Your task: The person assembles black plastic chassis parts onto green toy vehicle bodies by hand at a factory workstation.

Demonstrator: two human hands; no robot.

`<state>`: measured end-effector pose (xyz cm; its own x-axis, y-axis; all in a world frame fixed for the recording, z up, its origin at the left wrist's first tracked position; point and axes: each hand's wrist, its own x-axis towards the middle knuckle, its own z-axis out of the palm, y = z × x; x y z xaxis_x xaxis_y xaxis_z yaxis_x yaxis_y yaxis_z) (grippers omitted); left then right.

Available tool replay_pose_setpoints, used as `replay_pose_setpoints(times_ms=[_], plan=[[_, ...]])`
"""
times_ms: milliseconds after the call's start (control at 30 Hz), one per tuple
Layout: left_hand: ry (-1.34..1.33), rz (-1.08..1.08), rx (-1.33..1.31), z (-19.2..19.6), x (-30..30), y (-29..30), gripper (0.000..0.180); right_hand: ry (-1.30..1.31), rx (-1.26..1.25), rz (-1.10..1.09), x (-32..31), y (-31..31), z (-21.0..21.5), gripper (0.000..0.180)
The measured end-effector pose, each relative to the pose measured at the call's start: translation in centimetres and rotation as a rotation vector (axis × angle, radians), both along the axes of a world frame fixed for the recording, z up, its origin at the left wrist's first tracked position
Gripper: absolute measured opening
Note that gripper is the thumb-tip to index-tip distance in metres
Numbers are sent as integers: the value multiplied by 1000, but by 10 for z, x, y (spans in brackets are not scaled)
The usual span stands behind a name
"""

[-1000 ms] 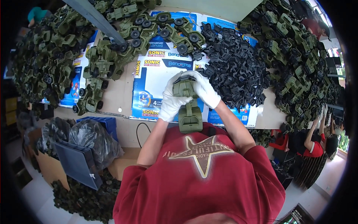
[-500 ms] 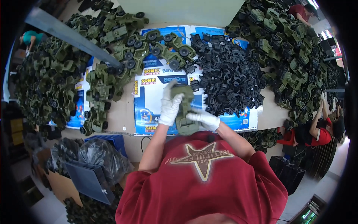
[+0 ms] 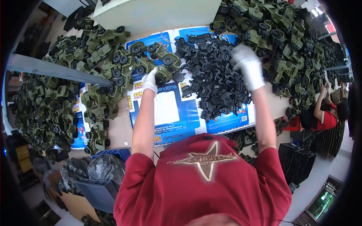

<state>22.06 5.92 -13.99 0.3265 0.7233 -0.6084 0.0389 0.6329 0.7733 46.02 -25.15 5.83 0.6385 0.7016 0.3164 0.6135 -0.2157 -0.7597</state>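
My left hand (image 3: pixel 150 81), in a white glove, reaches forward and has its fingers closed on the near side of a green toy jeep (image 3: pixel 161 70) with black wheels. That jeep lies in a row with other green toy jeeps at the far middle of the table. My right hand (image 3: pixel 249 67), also gloved in white, is over the right edge of a heap of small black plastic parts (image 3: pixel 215 81). Motion smears its fingers, so whether it holds a part is hidden.
Printed blue and white cardboard (image 3: pixel 188 116) covers the table's middle. Large heaps of green toy jeeps (image 3: pixel 51 109) lie at both sides. A grey metal bar (image 3: pixel 60 71) crosses the left side. A pale box (image 3: pixel 158 15) stands at the back; co-workers are at the right.
Both hands held a green toy jeep near my chest; they have parted. The left has moved forward to the jeep row, the right forward and right over the black parts. The view has shifted.
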Motion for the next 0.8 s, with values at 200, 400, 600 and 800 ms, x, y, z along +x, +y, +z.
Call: replay_pose_setpoints(times_ms=[200, 400, 600, 800], plan=[[-160, 415, 170, 14, -79, -131, 42, -310, -640, 250, -149, 69, -128, 41], [-57, 568, -189, 47, -148, -174, 39, -461, -766, 198, -157, 88, -176, 16], [880, -626, 602, 149, -171, -144, 48, -563, -360, 407, -173, 39, -151, 15], [1035, -820, 795, 159, -139, -67, 95, -326, -604, 442, -195, 16, -140, 36]])
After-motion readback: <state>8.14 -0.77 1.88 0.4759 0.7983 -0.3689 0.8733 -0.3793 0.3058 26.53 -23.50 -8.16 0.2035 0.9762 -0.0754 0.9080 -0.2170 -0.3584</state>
